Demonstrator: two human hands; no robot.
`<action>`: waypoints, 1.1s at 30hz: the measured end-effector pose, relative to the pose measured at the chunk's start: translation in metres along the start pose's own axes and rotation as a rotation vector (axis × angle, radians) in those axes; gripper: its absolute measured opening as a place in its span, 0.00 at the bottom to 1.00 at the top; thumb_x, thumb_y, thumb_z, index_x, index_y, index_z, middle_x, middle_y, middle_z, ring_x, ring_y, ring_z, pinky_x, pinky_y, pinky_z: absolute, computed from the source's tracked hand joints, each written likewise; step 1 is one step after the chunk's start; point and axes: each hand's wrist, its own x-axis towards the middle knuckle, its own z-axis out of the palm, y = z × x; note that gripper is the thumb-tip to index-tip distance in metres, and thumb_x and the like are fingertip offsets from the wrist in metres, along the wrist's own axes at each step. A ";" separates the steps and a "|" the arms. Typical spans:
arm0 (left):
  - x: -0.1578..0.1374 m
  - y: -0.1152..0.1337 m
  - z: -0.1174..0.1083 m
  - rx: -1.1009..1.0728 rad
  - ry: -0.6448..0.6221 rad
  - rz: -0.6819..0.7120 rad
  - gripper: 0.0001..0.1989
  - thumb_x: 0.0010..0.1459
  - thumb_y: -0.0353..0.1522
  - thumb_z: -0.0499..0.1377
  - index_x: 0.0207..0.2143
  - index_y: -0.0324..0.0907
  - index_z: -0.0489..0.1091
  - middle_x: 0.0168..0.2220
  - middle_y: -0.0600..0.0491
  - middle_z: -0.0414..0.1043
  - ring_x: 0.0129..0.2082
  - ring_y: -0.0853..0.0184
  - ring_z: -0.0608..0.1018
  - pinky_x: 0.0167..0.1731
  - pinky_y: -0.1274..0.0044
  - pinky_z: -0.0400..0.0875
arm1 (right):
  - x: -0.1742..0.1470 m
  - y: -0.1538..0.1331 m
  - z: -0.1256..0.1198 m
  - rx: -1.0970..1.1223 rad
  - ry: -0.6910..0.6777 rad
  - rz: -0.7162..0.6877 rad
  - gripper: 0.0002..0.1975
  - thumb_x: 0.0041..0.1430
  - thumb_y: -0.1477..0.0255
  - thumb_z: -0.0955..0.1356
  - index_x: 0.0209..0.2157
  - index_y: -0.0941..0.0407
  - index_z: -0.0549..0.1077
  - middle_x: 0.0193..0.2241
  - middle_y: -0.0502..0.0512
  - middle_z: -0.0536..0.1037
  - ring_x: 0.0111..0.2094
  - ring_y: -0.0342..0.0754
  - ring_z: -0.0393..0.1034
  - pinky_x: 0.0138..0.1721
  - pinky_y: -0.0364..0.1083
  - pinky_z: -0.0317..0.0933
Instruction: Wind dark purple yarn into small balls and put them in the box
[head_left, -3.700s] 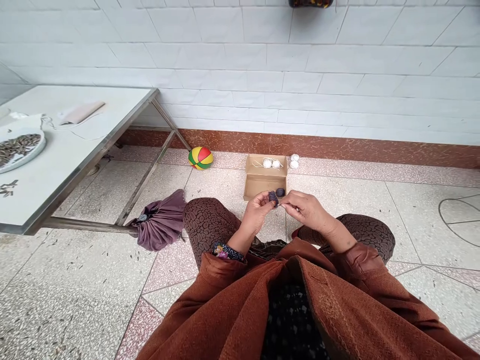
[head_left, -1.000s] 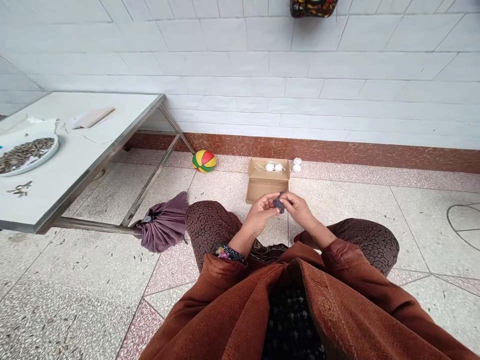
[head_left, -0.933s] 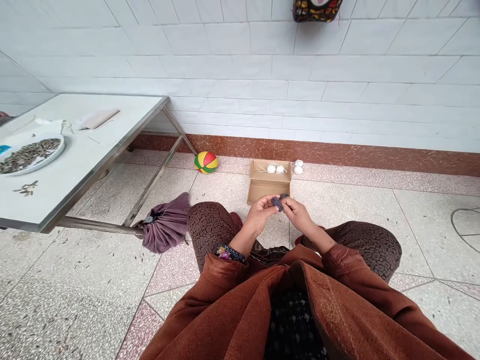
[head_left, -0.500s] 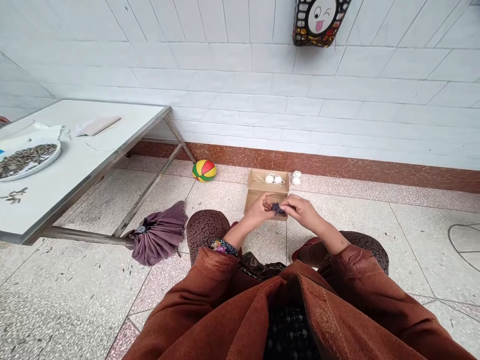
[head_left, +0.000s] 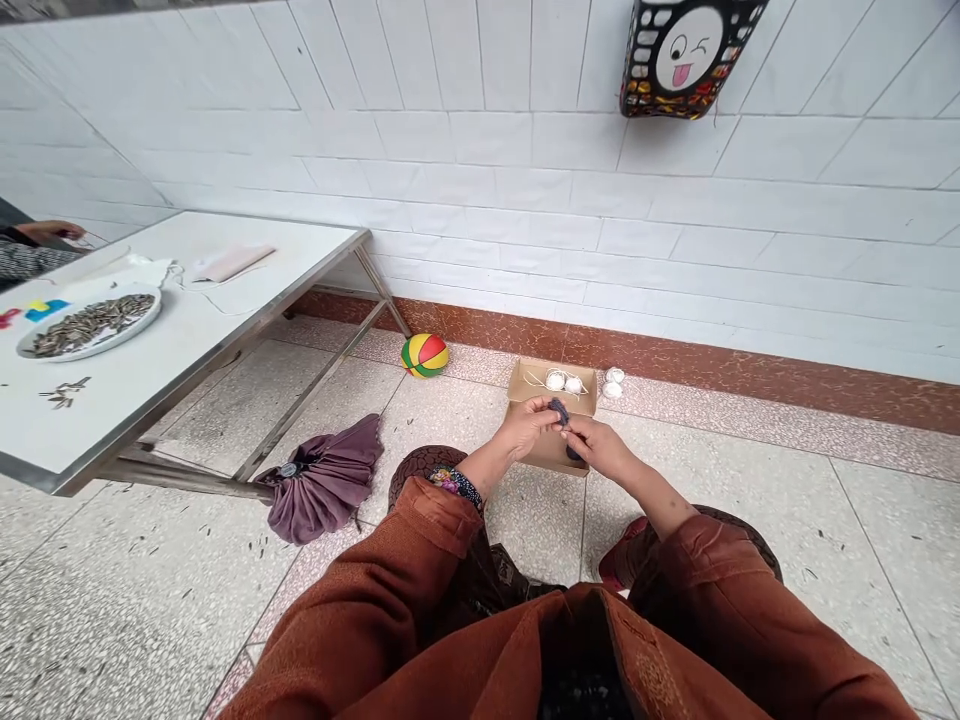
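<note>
My left hand pinches a small dark grey-purple piece of yarn work between thumb and fingers, above the open cardboard box. Close beside it, my right hand has its thumb and fingers pressed together; what they grip is too small to make out. A dark ball, seemingly of yarn, shows partly under the right hand, inside the box. Two white balls with loose strands rest at the far side of the box. More white balls sit on the floor just to its right.
To the left stands a white table with a plate of sunflower seeds. A striped ball and gathered purple cloth lie near its legs. A black basket hangs on the wall. Another person's hand shows far left.
The view has shifted, so the scene sits lower and further right. The dark yarn piece is now raised in my left fingers, and my right hand is lower beside it. Another person's hand has come into view.
</note>
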 end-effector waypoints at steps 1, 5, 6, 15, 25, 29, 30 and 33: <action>0.003 0.000 -0.002 0.022 0.018 -0.013 0.16 0.42 0.28 0.70 0.36 0.36 0.75 0.35 0.51 0.76 0.33 0.70 0.76 0.38 0.74 0.71 | 0.001 -0.004 -0.004 0.002 -0.039 -0.011 0.10 0.68 0.67 0.63 0.32 0.54 0.72 0.28 0.51 0.75 0.31 0.47 0.69 0.34 0.45 0.62; 0.006 0.001 -0.001 0.158 -0.006 0.004 0.17 0.40 0.28 0.71 0.37 0.37 0.76 0.37 0.51 0.78 0.35 0.69 0.76 0.41 0.74 0.70 | 0.013 -0.022 -0.032 0.113 -0.131 -0.056 0.10 0.68 0.68 0.64 0.33 0.54 0.73 0.27 0.49 0.75 0.27 0.44 0.68 0.32 0.43 0.60; 0.006 0.000 0.000 0.196 -0.035 0.017 0.17 0.41 0.28 0.70 0.37 0.38 0.76 0.36 0.52 0.78 0.35 0.69 0.76 0.41 0.74 0.70 | 0.017 -0.023 -0.039 0.143 -0.113 -0.043 0.10 0.68 0.68 0.64 0.34 0.54 0.74 0.27 0.49 0.75 0.27 0.44 0.68 0.32 0.43 0.60; 0.001 0.006 0.018 0.189 -0.133 0.153 0.29 0.43 0.25 0.68 0.50 0.41 0.71 0.36 0.53 0.76 0.34 0.72 0.75 0.41 0.75 0.68 | 0.042 0.024 -0.036 0.076 0.099 0.067 0.09 0.66 0.70 0.65 0.30 0.54 0.72 0.27 0.51 0.75 0.31 0.47 0.68 0.35 0.45 0.60; 0.008 0.002 0.005 0.206 0.127 0.109 0.15 0.44 0.30 0.67 0.38 0.38 0.76 0.36 0.51 0.77 0.34 0.69 0.74 0.39 0.74 0.69 | 0.010 0.000 -0.023 0.090 -0.099 -0.010 0.08 0.67 0.70 0.64 0.34 0.54 0.73 0.28 0.50 0.74 0.30 0.45 0.68 0.35 0.44 0.61; 0.004 -0.005 0.007 0.410 0.000 0.136 0.20 0.43 0.27 0.68 0.42 0.38 0.76 0.36 0.51 0.76 0.33 0.70 0.74 0.40 0.74 0.67 | 0.010 -0.007 -0.040 0.224 -0.017 0.005 0.08 0.66 0.67 0.66 0.35 0.54 0.75 0.31 0.51 0.76 0.32 0.45 0.70 0.37 0.45 0.62; 0.002 -0.006 0.009 0.422 -0.037 0.140 0.23 0.43 0.27 0.68 0.45 0.39 0.75 0.36 0.52 0.76 0.33 0.71 0.73 0.40 0.75 0.67 | 0.012 -0.005 -0.043 0.240 0.025 0.025 0.09 0.66 0.66 0.67 0.34 0.54 0.75 0.31 0.51 0.76 0.32 0.46 0.69 0.37 0.45 0.62; -0.004 -0.004 0.012 0.382 -0.155 0.147 0.30 0.44 0.25 0.67 0.53 0.41 0.70 0.37 0.53 0.75 0.34 0.71 0.74 0.42 0.74 0.67 | 0.017 0.002 -0.045 0.251 0.131 0.089 0.11 0.66 0.63 0.67 0.32 0.54 0.75 0.30 0.51 0.76 0.33 0.47 0.69 0.38 0.46 0.61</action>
